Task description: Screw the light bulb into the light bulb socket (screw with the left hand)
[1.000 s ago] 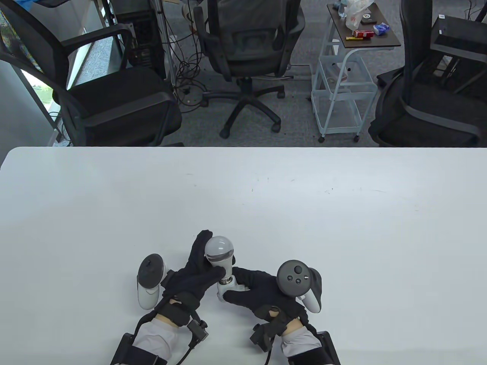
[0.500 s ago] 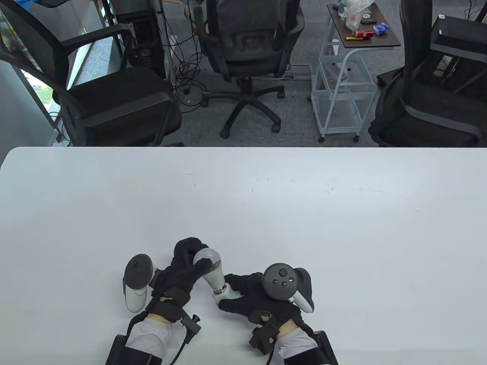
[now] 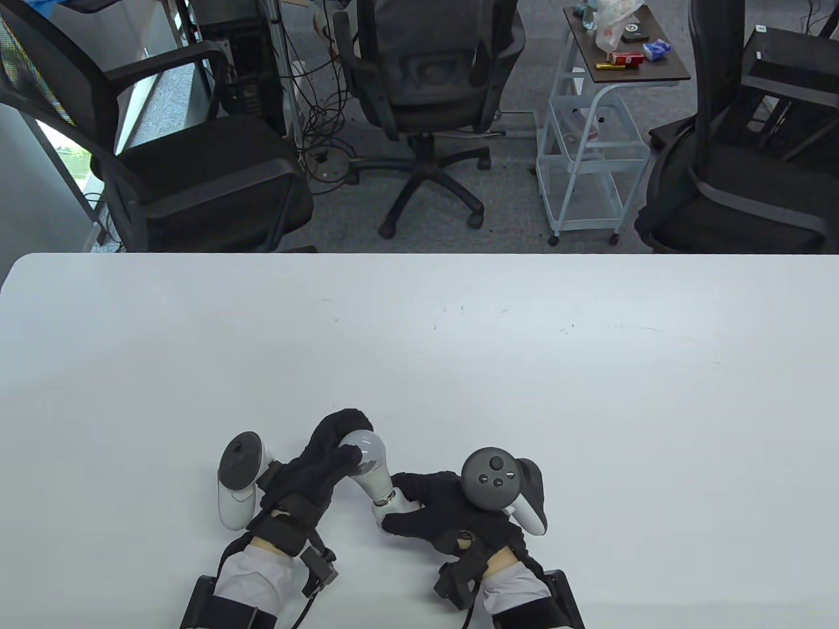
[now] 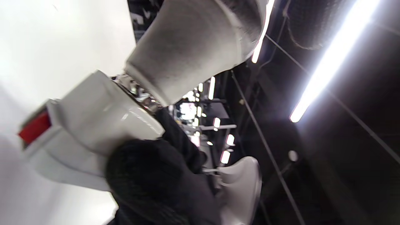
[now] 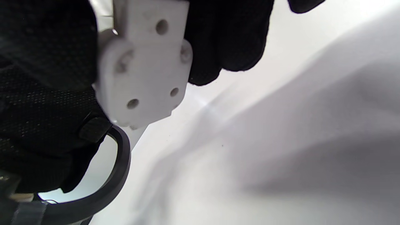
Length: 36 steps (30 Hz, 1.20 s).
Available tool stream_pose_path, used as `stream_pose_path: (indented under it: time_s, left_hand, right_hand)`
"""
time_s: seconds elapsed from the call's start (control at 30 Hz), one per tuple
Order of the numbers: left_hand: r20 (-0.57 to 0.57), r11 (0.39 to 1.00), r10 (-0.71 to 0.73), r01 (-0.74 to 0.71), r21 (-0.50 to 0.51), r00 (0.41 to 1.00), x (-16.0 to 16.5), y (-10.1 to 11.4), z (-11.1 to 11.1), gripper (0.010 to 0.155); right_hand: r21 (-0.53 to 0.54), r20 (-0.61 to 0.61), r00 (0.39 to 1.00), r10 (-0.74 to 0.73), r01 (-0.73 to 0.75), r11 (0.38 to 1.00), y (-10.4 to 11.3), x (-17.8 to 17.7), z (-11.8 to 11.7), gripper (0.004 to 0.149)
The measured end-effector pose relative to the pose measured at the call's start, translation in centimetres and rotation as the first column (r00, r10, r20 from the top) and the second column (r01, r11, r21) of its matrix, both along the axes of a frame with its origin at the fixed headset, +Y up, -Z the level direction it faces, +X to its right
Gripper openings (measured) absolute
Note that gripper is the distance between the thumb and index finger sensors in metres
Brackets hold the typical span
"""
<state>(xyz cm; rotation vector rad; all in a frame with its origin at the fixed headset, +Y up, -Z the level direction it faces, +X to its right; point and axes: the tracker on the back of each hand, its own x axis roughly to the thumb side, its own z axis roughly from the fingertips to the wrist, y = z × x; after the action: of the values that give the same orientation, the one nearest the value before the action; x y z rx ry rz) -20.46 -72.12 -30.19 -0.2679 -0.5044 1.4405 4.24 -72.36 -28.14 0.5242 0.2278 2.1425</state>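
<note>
Tilted left since a second earlier, the bulb (image 3: 368,464), clamped in the left hand's (image 3: 321,462) grip, sat part-threaded in the socket (image 3: 391,505) clasped by the right hand (image 3: 446,508) at the surface's (image 3: 590,406) near edge, likely needing further twisting.

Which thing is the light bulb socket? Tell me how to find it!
Look at the near edge of the white table, between the two black-gloved hands. The right hand grips a small white plastic block: the light bulb socket. It is the blocky piece with the round light bulb sticking out.
</note>
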Motion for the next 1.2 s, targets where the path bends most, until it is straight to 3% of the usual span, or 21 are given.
stream_pose_path:
  time_s: [0.1,0.2,0.27,0.33,0.47,0.53,0.63,0.73,0.9,1.0,1.1,1.2]
  left_hand:
    - [-0.041,0.999,-0.047,0.047,-0.002,0.998,0.0,0.1,0.0,0.074]
    - [0.054,0.996,0.084,-0.085,0.010,0.995,-0.2,0.0,-0.3,0.071]
    - [0.134,0.978,0.209,-0.206,-0.035,0.969,0.0,-0.2,-0.4,0.074]
    - [0.162,0.969,0.246,-0.239,-0.063,0.956,0.1,-0.2,-0.4,0.074]
    - [0.080,0.999,0.048,-0.046,-0.026,0.996,0.3,-0.2,-0.1,0.081]
    - [0.039,1.000,-0.007,0.008,-0.007,0.999,0.2,0.0,-0.1,0.075]
    - [0.102,0.994,0.104,-0.105,0.006,0.989,0.0,0.0,-0.3,0.069]
    - [0.192,0.967,0.254,-0.244,-0.076,0.948,0.2,-0.3,-0.4,0.076]
    - [0.082,0.998,0.057,-0.056,-0.016,0.995,0.1,-0.1,-0.2,0.082]
    - [0.037,1.000,0.017,-0.017,-0.010,0.999,-0.2,0.0,-0.2,0.072]
    - [0.136,0.986,0.169,-0.167,-0.028,0.976,-0.2,-0.2,-0.5,0.066]
    - [0.191,0.962,0.272,-0.261,-0.083,0.943,0.1,-0.5,-0.5,0.071]
  right_hand:
    - [0.001,-0.002,1.000,0.016,-0.016,1.000,0.0,-0.1,0.0,0.062]
    - [-0.020,-0.026,0.999,-0.023,0.022,1.000,-0.2,0.2,-0.2,0.061]
    - [-0.043,-0.060,0.996,-0.068,0.066,0.997,-0.3,0.3,-0.4,0.062]
    - [-0.057,-0.059,0.994,-0.089,0.086,0.995,-0.4,0.3,-0.4,0.062]
    - [-0.036,-0.032,0.998,-0.062,0.060,0.998,-0.2,0.3,-0.3,0.062]
    - [-0.036,-0.033,0.998,-0.048,0.047,0.998,-0.3,0.3,-0.2,0.062]
    - [-0.052,-0.044,0.997,-0.063,0.061,0.997,-0.4,0.4,-0.4,0.062]
    - [-0.082,-0.057,0.991,-0.123,0.118,0.990,-0.7,0.6,-0.5,0.062]
    - [-0.069,-0.029,0.996,-0.089,0.087,0.994,-0.6,0.7,-0.5,0.062]
    - [-0.066,-0.036,0.997,-0.072,0.069,0.995,-0.6,0.5,-0.5,0.062]
    - [-0.089,-0.061,0.993,-0.098,0.093,0.992,-0.8,0.6,-0.6,0.062]
    - [-0.102,-0.060,0.990,-0.127,0.120,0.987,-1.0,0.7,-0.7,0.062]
